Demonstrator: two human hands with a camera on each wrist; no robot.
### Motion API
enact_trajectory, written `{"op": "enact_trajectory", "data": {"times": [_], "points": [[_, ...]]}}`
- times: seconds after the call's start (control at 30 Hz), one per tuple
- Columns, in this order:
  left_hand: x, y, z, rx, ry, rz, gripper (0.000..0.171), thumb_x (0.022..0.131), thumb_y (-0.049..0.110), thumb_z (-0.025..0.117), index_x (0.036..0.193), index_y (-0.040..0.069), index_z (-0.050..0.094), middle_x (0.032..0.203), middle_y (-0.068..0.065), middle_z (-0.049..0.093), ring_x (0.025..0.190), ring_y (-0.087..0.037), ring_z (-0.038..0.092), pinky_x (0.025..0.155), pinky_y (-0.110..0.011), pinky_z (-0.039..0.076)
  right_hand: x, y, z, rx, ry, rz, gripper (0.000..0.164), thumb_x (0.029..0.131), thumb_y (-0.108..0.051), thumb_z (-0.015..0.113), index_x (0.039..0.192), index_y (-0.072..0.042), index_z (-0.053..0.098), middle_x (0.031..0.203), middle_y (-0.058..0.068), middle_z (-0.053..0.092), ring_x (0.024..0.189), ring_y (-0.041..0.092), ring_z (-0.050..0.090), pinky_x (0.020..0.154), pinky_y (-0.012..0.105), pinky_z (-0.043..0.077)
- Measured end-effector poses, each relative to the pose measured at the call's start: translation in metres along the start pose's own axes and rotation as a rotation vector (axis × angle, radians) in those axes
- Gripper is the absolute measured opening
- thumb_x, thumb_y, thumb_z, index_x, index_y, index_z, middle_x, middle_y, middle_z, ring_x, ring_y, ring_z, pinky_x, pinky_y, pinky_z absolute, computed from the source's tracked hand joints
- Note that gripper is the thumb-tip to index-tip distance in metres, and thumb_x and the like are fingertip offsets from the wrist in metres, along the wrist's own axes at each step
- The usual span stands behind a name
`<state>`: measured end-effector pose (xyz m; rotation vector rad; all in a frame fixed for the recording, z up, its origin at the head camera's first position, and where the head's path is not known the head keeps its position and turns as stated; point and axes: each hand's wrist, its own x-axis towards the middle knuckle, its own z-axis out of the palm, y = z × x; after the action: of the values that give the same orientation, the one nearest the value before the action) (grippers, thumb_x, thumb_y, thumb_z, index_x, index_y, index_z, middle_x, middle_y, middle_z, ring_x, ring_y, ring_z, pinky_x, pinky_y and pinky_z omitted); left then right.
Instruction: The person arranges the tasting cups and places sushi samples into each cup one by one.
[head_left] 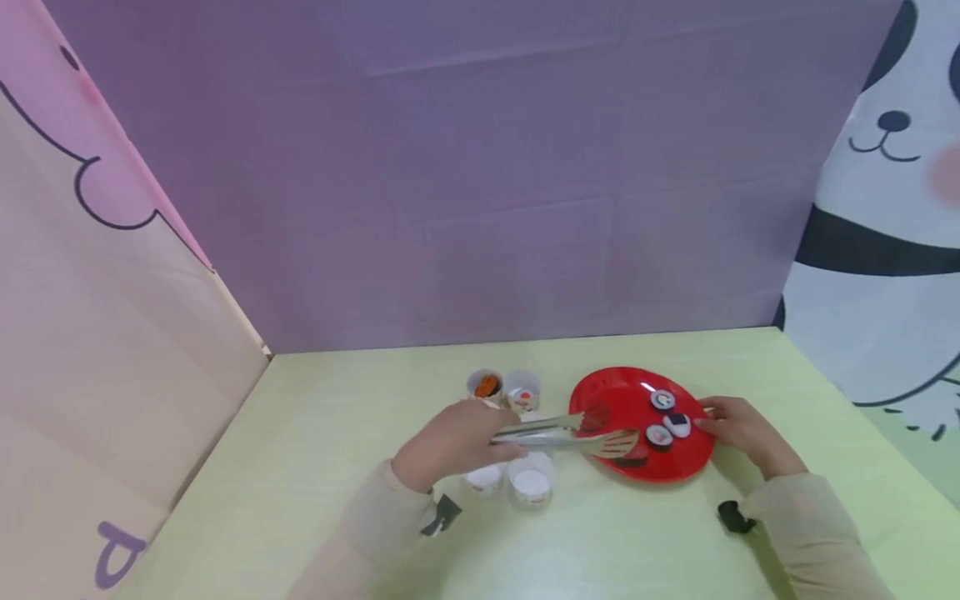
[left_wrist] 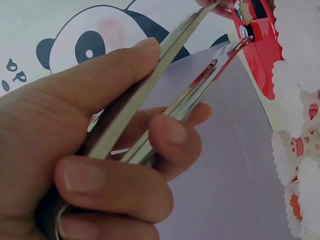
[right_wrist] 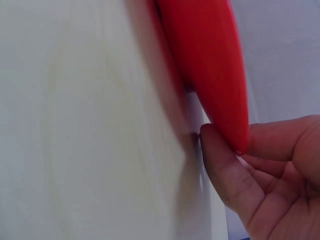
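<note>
My left hand (head_left: 461, 440) grips a pair of metal tongs (left_wrist: 135, 100), with the thumb along one arm and fingers wrapped round the other. The tong tips are spread apart over the left part of a red plate (head_left: 615, 383). On the right edge of that plate, my right hand (head_left: 738, 429) pinches the rim between thumb and fingers; the right wrist view shows the plate's edge (right_wrist: 220, 75) between them. Three small sushi pieces sit on the plate near this hand: a roll (head_left: 662, 400), a white piece with a black band (head_left: 677, 426), and another roll (head_left: 659, 437).
Several small white cups stand left of the plate, partly hidden by my left hand and the tongs. One back cup (head_left: 474, 385) holds an orange-topped piece (head_left: 487, 385); a front cup (head_left: 532, 482) is nearer me. Purple cloth (head_left: 450, 208) rises behind the table.
</note>
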<state>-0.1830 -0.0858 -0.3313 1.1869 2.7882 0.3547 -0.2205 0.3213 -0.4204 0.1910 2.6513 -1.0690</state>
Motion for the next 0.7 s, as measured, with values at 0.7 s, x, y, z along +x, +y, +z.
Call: {"op": "enact_trajectory", "data": {"times": [0.7], "points": [[0.018,0.005,0.024,-0.016,-0.018,0.004,0.015,0.088,0.031,0.066,0.084,0.017,0.063,0.064,0.012,0.051,0.055,-0.005,0.042,0.055,-0.018,0.038,-0.002,0.000,-0.002,-0.015,0.008,-0.042,0.048,0.093,-0.012,0.053,0.128,0.017,0.038,0.114,0.034,0.050,0.099,0.040,0.052,0.080,0.043,0.050]]}}
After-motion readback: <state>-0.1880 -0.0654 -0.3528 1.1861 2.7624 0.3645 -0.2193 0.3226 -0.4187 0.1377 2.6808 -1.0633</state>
